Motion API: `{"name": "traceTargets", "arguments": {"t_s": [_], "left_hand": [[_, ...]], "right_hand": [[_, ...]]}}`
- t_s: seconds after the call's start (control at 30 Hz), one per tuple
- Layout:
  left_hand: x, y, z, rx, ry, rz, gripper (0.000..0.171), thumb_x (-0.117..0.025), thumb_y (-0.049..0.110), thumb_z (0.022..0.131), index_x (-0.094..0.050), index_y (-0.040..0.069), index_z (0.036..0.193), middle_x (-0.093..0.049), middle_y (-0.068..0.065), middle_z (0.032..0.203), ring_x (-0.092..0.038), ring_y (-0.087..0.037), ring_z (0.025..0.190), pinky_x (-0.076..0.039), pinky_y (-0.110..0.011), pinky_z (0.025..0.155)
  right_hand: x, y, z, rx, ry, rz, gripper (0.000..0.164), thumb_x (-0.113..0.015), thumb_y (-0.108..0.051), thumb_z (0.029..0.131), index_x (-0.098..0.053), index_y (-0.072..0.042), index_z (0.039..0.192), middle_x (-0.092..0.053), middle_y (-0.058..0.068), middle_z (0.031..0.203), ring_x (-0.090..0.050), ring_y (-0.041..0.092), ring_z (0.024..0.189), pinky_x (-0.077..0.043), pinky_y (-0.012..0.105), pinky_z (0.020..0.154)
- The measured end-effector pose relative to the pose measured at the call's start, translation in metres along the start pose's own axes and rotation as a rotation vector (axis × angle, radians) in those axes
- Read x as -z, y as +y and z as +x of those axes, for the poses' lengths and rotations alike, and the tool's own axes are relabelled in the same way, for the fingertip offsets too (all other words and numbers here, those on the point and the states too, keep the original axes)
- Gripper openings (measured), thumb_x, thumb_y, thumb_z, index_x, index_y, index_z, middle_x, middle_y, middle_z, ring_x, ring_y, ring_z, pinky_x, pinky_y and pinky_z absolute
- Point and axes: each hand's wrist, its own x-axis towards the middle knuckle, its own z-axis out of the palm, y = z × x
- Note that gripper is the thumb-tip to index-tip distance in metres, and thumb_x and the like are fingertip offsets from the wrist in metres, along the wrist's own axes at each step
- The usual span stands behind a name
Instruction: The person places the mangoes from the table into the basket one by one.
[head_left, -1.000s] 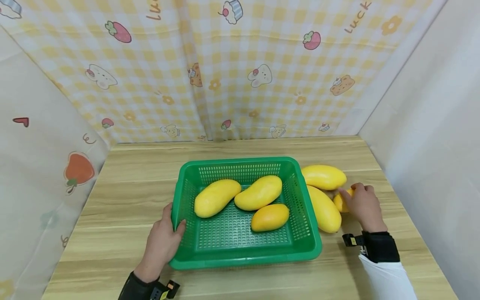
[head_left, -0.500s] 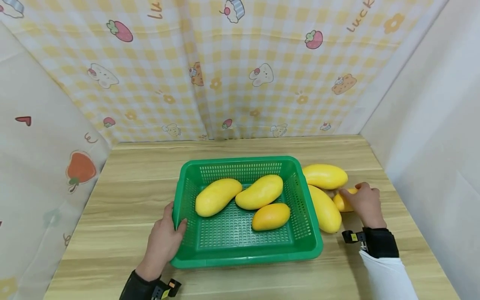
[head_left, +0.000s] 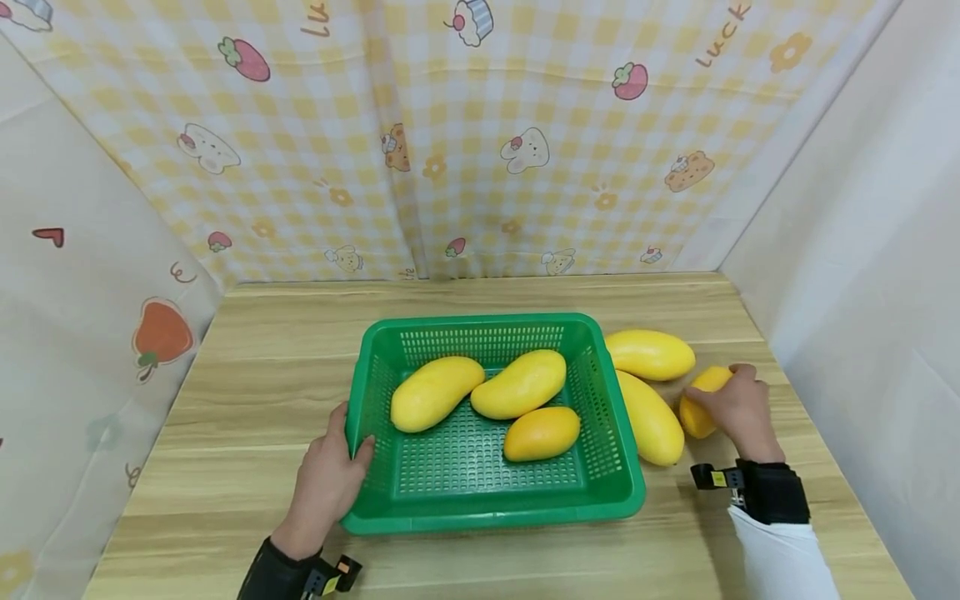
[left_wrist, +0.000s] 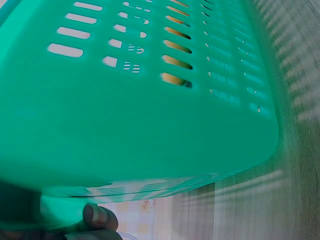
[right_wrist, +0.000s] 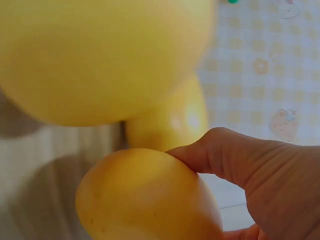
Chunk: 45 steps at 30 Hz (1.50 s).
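A green plastic basket (head_left: 495, 521) with slotted walls stands mid-table and bears three yellow mangoes: one at left (head_left: 435, 395), one at centre (head_left: 519, 385) and a smaller orange-tinted mango (head_left: 542, 434). My left hand (head_left: 327, 479) grips the basket's left rim, thumb inside; the left wrist view shows the basket wall (left_wrist: 140, 130) close up. Right of the basket, my right hand (head_left: 744, 410) holds a small mango (right_wrist: 150, 200) between thumb and fingers; its fingers are mostly hidden behind the fruit.
Two larger mangoes lie against the basket's right side, an upper mango (head_left: 651, 355) and a lower mango (head_left: 651, 421). The wooden table (head_left: 247, 400) ends at a yellow checked cloth (head_left: 465, 200) behind, with white cloth (head_left: 862, 250) on both sides.
My right hand has shifted slightly right with the small mango, which has turned more upright and come away from the lower large mango. The left hand and basket stay put.
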Motion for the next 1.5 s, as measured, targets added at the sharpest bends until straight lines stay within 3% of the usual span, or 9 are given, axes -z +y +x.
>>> {"name": "traceTargets", "arguments": {"t_s": [0.2,0.4,0.6,0.8,1.2,1.5], "left_hand": [[0.000,0.000,0.000,-0.007,0.006,-0.009,0.058,-0.055,0.012,0.095,-0.026,-0.009,0.141,-0.062,-0.031,0.101,-0.064,-0.027,0.073,-0.051,-0.037,0.055],[-0.001,-0.001,-0.001,-0.003,0.001,-0.019,0.058,-0.055,0.012,0.095,-0.026,-0.008,0.141,-0.062,-0.031,0.101,-0.065,-0.027,0.072,-0.052,-0.037,0.054],[-0.001,0.000,-0.001,-0.004,0.006,-0.020,0.058,-0.055,0.012,0.095,-0.026,-0.008,0.141,-0.062,-0.031,0.101,-0.065,-0.027,0.072,-0.052,-0.037,0.054],[-0.001,-0.001,0.000,-0.004,0.005,-0.019,0.058,-0.055,0.012,0.095,-0.026,-0.008,0.141,-0.062,-0.031,0.100,-0.065,-0.026,0.071,-0.052,-0.036,0.053],[-0.002,-0.001,0.002,-0.019,0.013,-0.006,0.058,-0.055,0.012,0.095,-0.026,-0.009,0.141,-0.062,-0.032,0.103,-0.065,-0.028,0.075,-0.052,-0.038,0.056],[-0.002,-0.002,0.001,-0.013,0.014,-0.012,0.058,-0.055,0.011,0.095,-0.026,-0.009,0.141,-0.062,-0.032,0.102,-0.065,-0.028,0.073,-0.052,-0.037,0.053]], "right_hand": [[0.015,-0.011,-0.003,0.116,0.091,0.012,0.085,-0.070,-0.025,0.084,-0.022,0.021,0.136,-0.034,0.044,0.111,-0.038,0.051,0.094,-0.044,0.048,0.065],[0.026,-0.027,-0.008,0.168,0.140,0.009,0.081,-0.071,-0.022,0.083,-0.026,0.018,0.137,-0.034,0.042,0.113,-0.039,0.050,0.094,-0.045,0.050,0.066],[0.036,-0.057,-0.020,0.257,0.217,0.010,0.079,-0.072,-0.020,0.082,-0.029,0.012,0.139,-0.036,0.039,0.115,-0.039,0.048,0.095,-0.042,0.050,0.066],[0.041,-0.088,-0.029,0.370,0.264,0.036,0.086,-0.074,-0.018,0.079,-0.024,0.008,0.143,-0.038,0.038,0.120,-0.039,0.048,0.096,-0.040,0.053,0.068],[0.023,-0.126,-0.035,0.624,0.227,0.066,0.076,-0.078,-0.003,0.071,-0.034,0.012,0.131,-0.040,0.033,0.118,-0.042,0.044,0.094,-0.041,0.053,0.070],[-0.012,-0.163,-0.044,0.813,0.099,0.055,0.075,-0.080,-0.005,0.069,-0.038,0.005,0.131,-0.040,0.029,0.123,-0.044,0.037,0.095,-0.043,0.047,0.071]]}}
